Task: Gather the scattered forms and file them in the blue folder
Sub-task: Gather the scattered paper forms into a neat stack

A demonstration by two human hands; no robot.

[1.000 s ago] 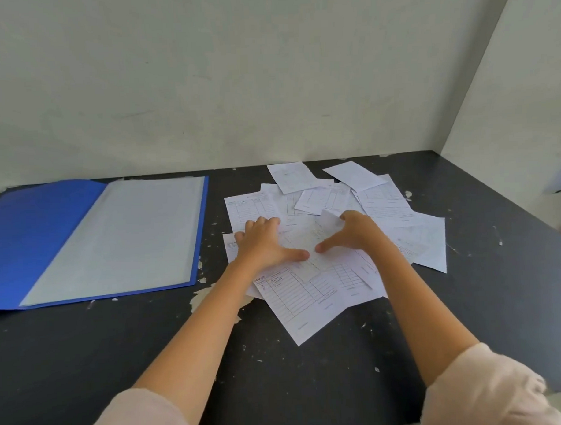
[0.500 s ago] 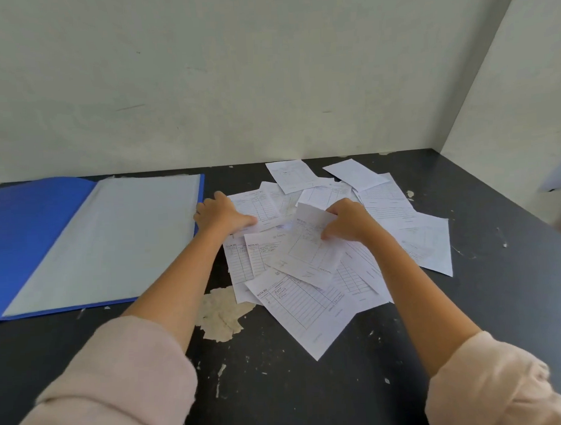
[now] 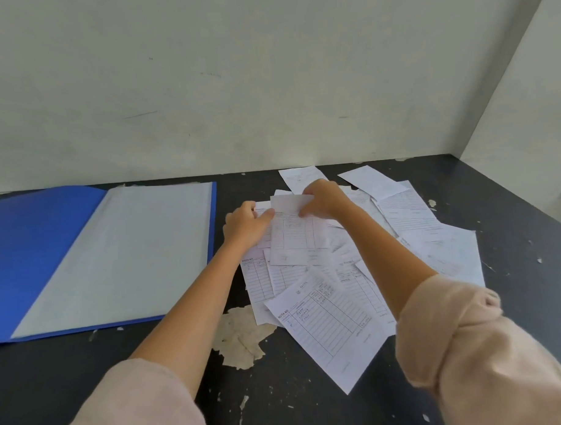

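Several white printed forms [image 3: 333, 318] lie scattered and overlapping on the dark table [image 3: 311, 402], right of centre. My right hand [image 3: 323, 199] pinches the top edge of one form [image 3: 292, 234] that is lifted over the pile. My left hand [image 3: 246, 224] holds the left side of the same form, thumb on top. The blue folder [image 3: 38, 240] lies open at the left, with a clear pale pocket sheet [image 3: 128, 249] on its right half.
A pale wall stands close behind the table and a second wall closes the right side. A patch of peeled paint [image 3: 242, 337] shows between the folder and the forms. More forms [image 3: 432, 238] reach toward the right corner.
My right hand has carried one form up and leftward over the pile. My left hand has moved right from the folder's edge and taken the form's left side.
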